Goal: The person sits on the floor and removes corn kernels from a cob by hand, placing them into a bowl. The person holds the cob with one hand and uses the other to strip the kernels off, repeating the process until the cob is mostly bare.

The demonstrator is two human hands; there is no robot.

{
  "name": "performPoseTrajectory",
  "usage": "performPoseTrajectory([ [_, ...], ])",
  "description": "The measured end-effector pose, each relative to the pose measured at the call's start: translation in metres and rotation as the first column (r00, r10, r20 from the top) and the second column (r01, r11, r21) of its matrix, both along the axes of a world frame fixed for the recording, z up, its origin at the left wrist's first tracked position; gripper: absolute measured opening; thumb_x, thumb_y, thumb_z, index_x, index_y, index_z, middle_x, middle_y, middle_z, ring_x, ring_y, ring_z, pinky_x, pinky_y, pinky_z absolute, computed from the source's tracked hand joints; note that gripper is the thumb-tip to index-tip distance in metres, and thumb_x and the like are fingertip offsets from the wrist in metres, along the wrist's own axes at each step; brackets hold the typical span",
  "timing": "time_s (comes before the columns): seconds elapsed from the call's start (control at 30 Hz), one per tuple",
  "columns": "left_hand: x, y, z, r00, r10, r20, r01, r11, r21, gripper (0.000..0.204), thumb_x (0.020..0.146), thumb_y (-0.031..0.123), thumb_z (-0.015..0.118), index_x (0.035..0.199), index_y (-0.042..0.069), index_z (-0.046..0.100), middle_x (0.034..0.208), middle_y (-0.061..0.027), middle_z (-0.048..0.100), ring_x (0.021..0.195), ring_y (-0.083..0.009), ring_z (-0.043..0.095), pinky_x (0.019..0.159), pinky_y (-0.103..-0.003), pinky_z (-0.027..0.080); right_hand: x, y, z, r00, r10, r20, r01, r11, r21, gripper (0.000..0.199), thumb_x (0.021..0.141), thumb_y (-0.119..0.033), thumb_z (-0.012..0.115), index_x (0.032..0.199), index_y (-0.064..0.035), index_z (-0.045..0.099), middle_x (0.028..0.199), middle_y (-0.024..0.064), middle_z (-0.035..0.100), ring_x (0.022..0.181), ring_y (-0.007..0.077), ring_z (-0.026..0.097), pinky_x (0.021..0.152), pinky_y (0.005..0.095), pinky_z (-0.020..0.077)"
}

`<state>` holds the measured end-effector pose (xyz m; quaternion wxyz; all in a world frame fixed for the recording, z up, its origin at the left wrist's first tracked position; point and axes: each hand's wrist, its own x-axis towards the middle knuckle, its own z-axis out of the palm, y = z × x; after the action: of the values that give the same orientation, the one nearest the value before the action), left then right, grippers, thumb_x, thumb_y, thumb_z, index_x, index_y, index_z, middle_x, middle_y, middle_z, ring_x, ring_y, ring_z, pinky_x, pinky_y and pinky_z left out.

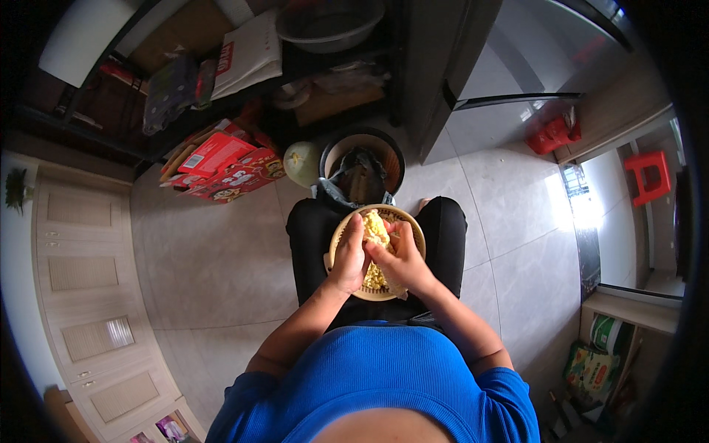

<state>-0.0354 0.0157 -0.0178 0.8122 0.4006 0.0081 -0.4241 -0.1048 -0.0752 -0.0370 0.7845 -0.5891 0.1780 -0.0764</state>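
Observation:
A yellow corn cob (374,226) is held upright between my two hands, above a round tan basket (334,242) on my lap. My left hand (350,258) is wrapped along the cob's left side, thumb up. From the right, my right hand (405,258) is closed on the cob, its thumb pressed against the kernels. Loose yellow kernels (375,279) lie in the basket under my hands. Part of the basket's inside is hidden by my hands and wrists.
Just beyond my knees stands a round bin (399,159) with a dark bag in it. Beside it are a pale green melon (302,164) and red cartons (229,166). A dark shelf holds a clear basin (330,29). A red stool (648,177) stands far right.

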Motion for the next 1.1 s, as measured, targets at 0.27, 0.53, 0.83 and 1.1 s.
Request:
performPoseTrajectory([
  [0.27, 0.010, 0.003, -0.005, 0.992, 0.005, -0.128, -0.002, 1.000, 0.022, 0.046, 0.091, 0.046, 0.037, 0.110, 0.005, 0.048, 0.101, -0.0081, 0.056, 0.093, -0.0185, 0.055, 0.084, -0.032, 0.045, -0.007, -0.005, 0.025, 0.998, 0.058, -0.034, -0.067, 0.902, -0.426, 0.055, 0.076, -0.016, 0.067, 0.114, 0.0038, 0.033, 0.104, 0.0232, 0.052, 0.102, 0.0260, 0.054, 0.085, 0.0323, 0.0423],
  [0.53, 0.016, 0.014, -0.003, 0.961, -0.045, -0.272, -0.001, 0.986, -0.168, 0.039, 0.092, 0.033, 0.038, 0.117, 0.004, 0.048, 0.113, -0.0107, 0.053, 0.105, -0.0221, 0.050, 0.095, -0.036, 0.036, -0.010, -0.015, 0.026, 0.997, 0.074, -0.039, -0.071, 0.996, 0.061, 0.043, 0.081, -0.011, 0.062, 0.115, 0.0004, 0.038, 0.097, 0.0120, 0.055, 0.085, 0.0183, 0.058, 0.074, 0.0283, 0.0468],
  [0.83, 0.034, 0.023, -0.050, 0.961, 0.067, -0.267, -0.018, 0.983, 0.182, 0.025, 0.083, 0.006, 0.051, 0.106, -0.005, 0.051, 0.099, -0.0153, 0.056, 0.096, -0.0293, 0.055, 0.090, -0.035, 0.046, -0.017, -0.050, 0.025, 0.968, -0.161, -0.191, 0.194, 0.967, 0.167, 0.033, 0.085, -0.015, 0.057, 0.109, 0.0008, 0.041, 0.094, 0.0100, 0.056, 0.075, 0.0154, 0.057, 0.066, 0.0286, 0.0477],
  [1.1, 0.115, -0.023, -0.050, 0.992, 0.035, -0.125, 0.031, 0.872, 0.489, 0.054, 0.082, 0.022, 0.056, 0.126, 0.000, 0.034, 0.131, -0.0184, 0.032, 0.123, -0.0346, 0.027, 0.099, -0.046, 0.029, -0.018, -0.053, 0.034, 0.980, -0.108, -0.167, 0.151, 0.952, 0.267, 0.035, 0.086, -0.018, 0.055, 0.113, 0.0014, 0.043, 0.096, 0.0101, 0.056, 0.080, 0.0169, 0.059, 0.070, 0.0283, 0.0482],
])
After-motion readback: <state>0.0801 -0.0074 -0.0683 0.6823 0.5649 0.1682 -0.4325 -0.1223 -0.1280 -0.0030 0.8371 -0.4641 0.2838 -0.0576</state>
